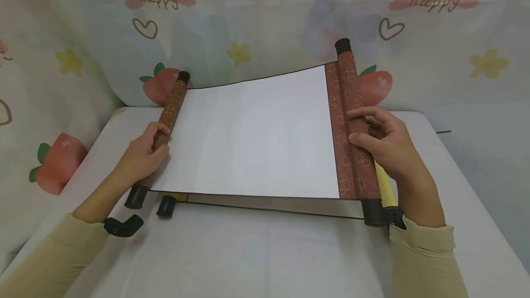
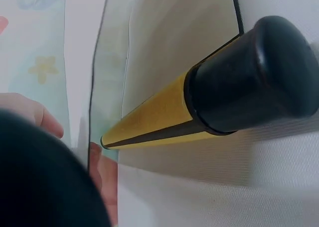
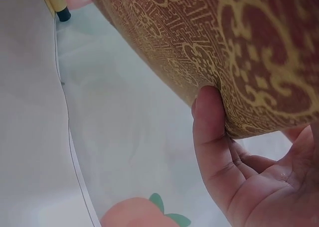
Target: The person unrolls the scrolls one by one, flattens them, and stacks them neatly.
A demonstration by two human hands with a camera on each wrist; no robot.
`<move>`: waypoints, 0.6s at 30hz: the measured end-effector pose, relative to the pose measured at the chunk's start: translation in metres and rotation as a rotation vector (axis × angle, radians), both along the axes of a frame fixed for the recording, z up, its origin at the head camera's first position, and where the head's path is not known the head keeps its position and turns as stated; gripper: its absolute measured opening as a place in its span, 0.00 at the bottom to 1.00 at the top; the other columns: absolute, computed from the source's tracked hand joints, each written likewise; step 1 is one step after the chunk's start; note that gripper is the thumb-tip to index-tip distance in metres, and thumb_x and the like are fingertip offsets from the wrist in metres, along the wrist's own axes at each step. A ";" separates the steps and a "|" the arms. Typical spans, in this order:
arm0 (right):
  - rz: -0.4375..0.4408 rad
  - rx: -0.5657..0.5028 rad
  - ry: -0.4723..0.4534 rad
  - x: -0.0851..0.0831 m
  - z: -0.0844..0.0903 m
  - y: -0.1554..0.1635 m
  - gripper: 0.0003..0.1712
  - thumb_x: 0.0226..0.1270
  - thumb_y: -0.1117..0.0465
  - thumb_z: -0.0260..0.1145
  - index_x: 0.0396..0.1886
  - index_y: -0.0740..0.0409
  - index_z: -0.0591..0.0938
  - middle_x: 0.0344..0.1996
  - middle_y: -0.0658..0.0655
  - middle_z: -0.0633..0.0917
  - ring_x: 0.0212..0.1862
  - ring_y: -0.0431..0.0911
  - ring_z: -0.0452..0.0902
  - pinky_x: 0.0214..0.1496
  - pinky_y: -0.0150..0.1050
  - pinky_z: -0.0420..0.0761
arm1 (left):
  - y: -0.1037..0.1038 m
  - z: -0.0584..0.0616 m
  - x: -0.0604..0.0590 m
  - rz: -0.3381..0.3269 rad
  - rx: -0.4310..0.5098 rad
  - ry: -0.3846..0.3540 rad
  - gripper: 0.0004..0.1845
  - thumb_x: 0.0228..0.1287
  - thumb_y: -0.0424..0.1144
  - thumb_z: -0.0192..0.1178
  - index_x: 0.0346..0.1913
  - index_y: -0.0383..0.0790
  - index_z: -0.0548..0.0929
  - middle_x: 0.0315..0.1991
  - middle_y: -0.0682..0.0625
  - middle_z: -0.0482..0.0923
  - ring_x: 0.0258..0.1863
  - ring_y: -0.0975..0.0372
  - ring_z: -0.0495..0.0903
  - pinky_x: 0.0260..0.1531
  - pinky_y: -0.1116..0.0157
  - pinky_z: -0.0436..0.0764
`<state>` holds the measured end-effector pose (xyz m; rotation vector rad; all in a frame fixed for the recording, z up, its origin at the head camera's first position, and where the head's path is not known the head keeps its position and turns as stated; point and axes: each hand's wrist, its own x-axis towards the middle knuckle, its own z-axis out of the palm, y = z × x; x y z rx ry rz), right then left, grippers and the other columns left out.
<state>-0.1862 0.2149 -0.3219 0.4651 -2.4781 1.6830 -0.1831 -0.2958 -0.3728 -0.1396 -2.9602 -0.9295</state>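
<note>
A wall scroll with blank white paper (image 1: 252, 137) is held unrolled and tilted above the table, its right end higher. My left hand (image 1: 142, 157) grips its left patterned roller (image 1: 175, 100), which has black end caps. On the other side my right hand (image 1: 387, 139) pinches the wider red-brown roller (image 1: 351, 77) between thumb and fingers. The right wrist view shows the thumb (image 3: 209, 132) against the gold-patterned cloth (image 3: 249, 53). Underneath, partly hidden, lies a second scroll with yellow rollers (image 2: 154, 112) and a black end cap (image 2: 249, 77).
A white-covered table (image 1: 256, 256) holds the lower scroll. Behind it hangs a pale curtain (image 1: 277, 26) printed with peaches, hearts and flowers. A black wrist strap (image 1: 124, 226) sits at the left cuff.
</note>
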 end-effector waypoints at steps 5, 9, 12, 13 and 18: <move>0.001 -0.034 -0.001 0.000 0.000 0.001 0.23 0.64 0.76 0.63 0.58 0.60 0.79 0.54 0.53 0.75 0.41 0.41 0.75 0.36 0.28 0.78 | -0.002 -0.003 -0.001 -0.005 -0.008 -0.034 0.16 0.71 0.40 0.48 0.59 0.46 0.71 0.33 0.45 0.68 0.33 0.52 0.71 0.26 0.61 0.66; 0.000 -0.058 -0.008 -0.001 0.000 0.002 0.23 0.63 0.77 0.63 0.58 0.61 0.79 0.52 0.54 0.76 0.40 0.41 0.76 0.36 0.28 0.79 | -0.004 -0.004 -0.002 -0.005 -0.015 -0.048 0.16 0.70 0.43 0.55 0.58 0.46 0.71 0.37 0.43 0.72 0.35 0.51 0.72 0.27 0.61 0.67; -0.006 -0.054 -0.005 -0.001 0.000 0.003 0.23 0.63 0.76 0.63 0.58 0.60 0.80 0.53 0.53 0.76 0.41 0.41 0.76 0.36 0.27 0.79 | -0.007 -0.004 -0.002 -0.003 -0.023 -0.043 0.18 0.68 0.42 0.57 0.58 0.45 0.70 0.42 0.39 0.76 0.35 0.50 0.74 0.26 0.61 0.69; -0.005 -0.053 -0.004 -0.001 0.000 0.003 0.23 0.63 0.76 0.63 0.58 0.59 0.80 0.53 0.53 0.76 0.42 0.41 0.76 0.36 0.27 0.79 | -0.008 -0.004 -0.002 -0.004 -0.025 -0.041 0.18 0.68 0.40 0.57 0.58 0.44 0.70 0.44 0.38 0.76 0.35 0.49 0.74 0.27 0.61 0.69; -0.001 -0.067 -0.019 -0.001 0.001 0.005 0.23 0.63 0.76 0.63 0.58 0.59 0.80 0.54 0.53 0.75 0.44 0.41 0.76 0.37 0.27 0.79 | -0.010 -0.003 -0.002 -0.007 -0.024 -0.054 0.18 0.66 0.38 0.56 0.58 0.43 0.69 0.44 0.35 0.77 0.34 0.49 0.75 0.25 0.61 0.70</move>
